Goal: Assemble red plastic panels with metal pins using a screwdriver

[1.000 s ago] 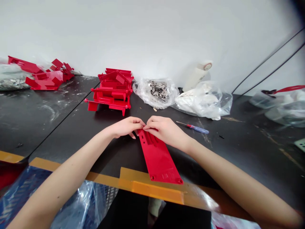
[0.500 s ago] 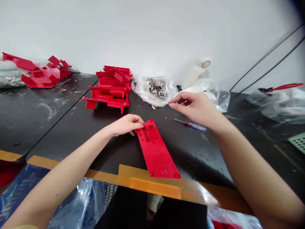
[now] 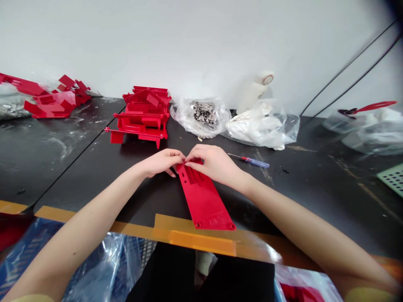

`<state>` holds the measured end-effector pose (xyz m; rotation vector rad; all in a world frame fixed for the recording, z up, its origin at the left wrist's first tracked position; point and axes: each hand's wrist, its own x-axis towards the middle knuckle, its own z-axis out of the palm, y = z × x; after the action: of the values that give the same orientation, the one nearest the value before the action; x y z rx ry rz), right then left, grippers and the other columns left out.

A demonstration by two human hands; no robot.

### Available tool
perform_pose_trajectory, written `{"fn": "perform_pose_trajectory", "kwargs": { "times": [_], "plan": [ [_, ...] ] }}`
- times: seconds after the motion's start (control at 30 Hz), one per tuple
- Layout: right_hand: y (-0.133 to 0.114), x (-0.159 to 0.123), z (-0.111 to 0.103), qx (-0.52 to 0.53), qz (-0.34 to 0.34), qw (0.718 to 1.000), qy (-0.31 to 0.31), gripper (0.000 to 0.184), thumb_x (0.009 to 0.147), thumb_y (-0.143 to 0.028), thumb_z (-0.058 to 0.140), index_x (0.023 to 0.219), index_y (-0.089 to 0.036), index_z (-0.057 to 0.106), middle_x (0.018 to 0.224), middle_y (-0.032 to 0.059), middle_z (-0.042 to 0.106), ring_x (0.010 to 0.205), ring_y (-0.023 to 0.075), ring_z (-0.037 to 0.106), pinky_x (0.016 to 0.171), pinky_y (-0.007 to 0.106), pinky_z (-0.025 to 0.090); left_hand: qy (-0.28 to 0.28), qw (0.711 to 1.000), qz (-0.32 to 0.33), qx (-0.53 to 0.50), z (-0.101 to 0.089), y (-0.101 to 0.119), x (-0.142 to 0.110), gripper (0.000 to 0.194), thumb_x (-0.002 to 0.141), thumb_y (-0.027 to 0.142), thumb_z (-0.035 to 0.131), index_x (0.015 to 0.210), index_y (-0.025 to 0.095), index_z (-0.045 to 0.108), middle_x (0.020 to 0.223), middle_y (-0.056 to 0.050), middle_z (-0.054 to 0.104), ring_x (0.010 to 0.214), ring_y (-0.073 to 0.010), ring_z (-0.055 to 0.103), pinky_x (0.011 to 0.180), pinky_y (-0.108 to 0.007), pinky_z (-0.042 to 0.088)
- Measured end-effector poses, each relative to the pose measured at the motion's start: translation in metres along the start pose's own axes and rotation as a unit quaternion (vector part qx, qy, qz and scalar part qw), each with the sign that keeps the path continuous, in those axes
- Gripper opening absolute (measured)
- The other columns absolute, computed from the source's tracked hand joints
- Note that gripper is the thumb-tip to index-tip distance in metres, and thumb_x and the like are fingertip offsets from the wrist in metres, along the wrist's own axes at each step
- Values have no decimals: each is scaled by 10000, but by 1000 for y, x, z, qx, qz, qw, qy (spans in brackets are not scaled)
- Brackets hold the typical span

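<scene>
A long red plastic panel (image 3: 208, 201) with slots at its far end and round bosses at its near corners lies on the black table, its near edge by the orange tape. My left hand (image 3: 164, 162) grips the panel's far left corner between thumb and fingers. My right hand (image 3: 215, 165) reaches over the slotted end, thumb and forefinger pinched together right beside the left fingertips. Whatever sits in that pinch is too small or hidden to make out. A screwdriver (image 3: 253, 161) with a clear blue and red handle lies to the right of my right hand.
Behind stands a stack of red plastic parts (image 3: 141, 119); more red parts (image 3: 53, 102) lie far left. Along the wall are a bag of small metal pieces (image 3: 203, 113), a bag of white pieces (image 3: 264, 126) and a white bottle (image 3: 255, 92). A green perforated tray (image 3: 393, 178) is at right.
My right hand left the panel's far end, reached out near the bags with fingers pinched, and is now back at the slotted end. The left hand stayed on the panel's corner.
</scene>
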<state>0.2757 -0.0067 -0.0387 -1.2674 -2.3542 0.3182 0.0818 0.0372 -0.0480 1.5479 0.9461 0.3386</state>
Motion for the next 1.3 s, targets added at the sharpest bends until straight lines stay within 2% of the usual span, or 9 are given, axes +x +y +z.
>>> {"fn": "perform_pose_trajectory", "kwargs": {
  "times": [0.33,0.5,0.73,0.83,0.97,1.07,1.13,1.2,1.3],
  "plan": [
    [0,0,9,-179,-135,975,-6,236,981,-219,429,901,-106,621,895,111,627,812,221,578,745,341,466,-9,1000,9,-9,-2,-3,2,145,711,312,544,761,178,572,709,15,575,692,-132,584,562,-238,528],
    [0,2,10,-180,-128,975,-1,205,963,-212,465,885,-115,628,883,99,633,799,219,574,741,348,458,-13,1000,10,-9,-2,-2,1,134,726,300,560,769,174,574,698,16,576,682,-128,584,554,-232,527],
    [1,-1,6,-91,-118,988,-30,210,925,-178,510,814,-145,686,843,65,659,803,187,609,757,318,458,-18,1000,6,-7,-3,-2,1,176,732,313,560,828,171,601,735,4,602,698,-131,597,570,-240,537],
    [2,0,-7,-29,-76,997,-5,184,909,-187,528,848,-148,697,859,66,679,795,177,629,730,299,465,-13,1000,3,-1,-3,-2,1,182,738,316,554,837,171,603,747,-4,611,720,-140,603,582,-250,544],
    [14,-2,-41,-12,35,998,46,176,878,-257,565,880,-177,723,877,56,727,817,193,661,738,310,482,-8,1000,1,14,-2,-1,0,202,757,355,595,841,172,613,808,-19,641,769,-154,621,577,-238,531],
    [35,-21,-67,-48,134,989,-34,265,894,-350,532,974,-208,741,978,57,745,892,228,679,798,352,500,4,1000,-6,20,1,-1,-1,183,759,332,625,840,169,610,795,-14,648,743,-144,630,566,-221,515],
    [52,-43,-79,-87,188,974,-89,366,916,-427,485,1072,-194,720,1082,99,720,939,260,672,832,383,501,18,1000,-10,20,4,-1,-1,142,760,287,628,833,170,599,769,-3,647,705,-133,633,557,-213,507],
    [69,-71,-85,-131,215,962,-110,483,934,-468,441,1247,-155,636,1207,172,655,1004,288,651,878,401,490,30,999,-13,20,7,0,-2,103,757,237,634,820,169,588,731,10,642,656,-118,629,550,-207,501],
    [88,-108,-85,-171,244,949,-104,442,933,-438,440,1172,-135,654,1179,218,641,1015,316,639,889,410,481,38,999,-26,19,14,3,-5,82,759,177,635,779,167,556,664,23,633,589,-105,621,549,-208,505]
  ]
}}
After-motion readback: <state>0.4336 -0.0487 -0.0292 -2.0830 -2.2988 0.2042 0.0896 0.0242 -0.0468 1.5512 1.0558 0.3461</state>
